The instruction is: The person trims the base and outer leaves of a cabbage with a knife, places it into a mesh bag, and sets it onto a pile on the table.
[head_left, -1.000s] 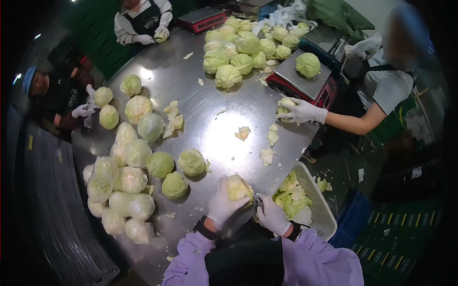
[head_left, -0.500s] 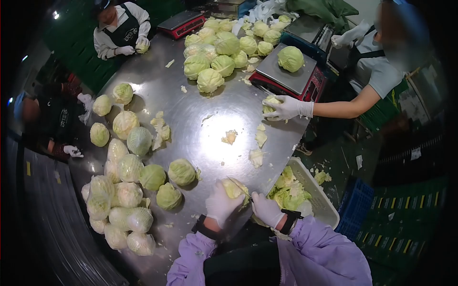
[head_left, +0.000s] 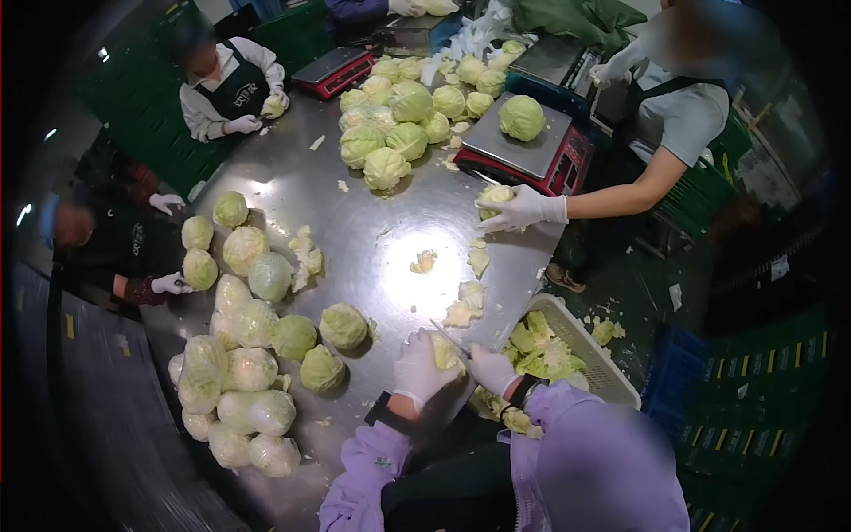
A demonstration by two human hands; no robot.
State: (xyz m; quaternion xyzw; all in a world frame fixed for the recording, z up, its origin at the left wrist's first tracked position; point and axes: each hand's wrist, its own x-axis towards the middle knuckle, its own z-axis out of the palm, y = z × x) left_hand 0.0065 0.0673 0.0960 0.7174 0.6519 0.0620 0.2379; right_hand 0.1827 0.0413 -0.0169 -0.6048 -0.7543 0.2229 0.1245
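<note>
Hands (head_left: pixel 420 367) with cabbage (head_left: pixel 446 352) and apparent knife (head_left: pixel 449 335), near table edge (head_left: pixel 515 325)

A shiny metal table (head_left: pixel 372 257) carries pale green cabbages (head_left: pixel 322 369), loose leaves (head_left: pixel 306 253) and red-sided scales (head_left: pixel 523 146).

Head-worn camera looking forward and down from the near side of the metal table (head_left: pixel 368 239), facing the far cabbage pile (head_left: pixel 409 102), viewing left hand (head_left: pixel 422 369) and right hand (head_left: pixel 493 368) from close above.

Got a yellowish-green cabbage (head_left: pixel 446 355) and thin knife (head_left: pixel 450 336).
Pretty close together near the table (head_left: pixel 363 239) edge, with blade slanted.
</note>
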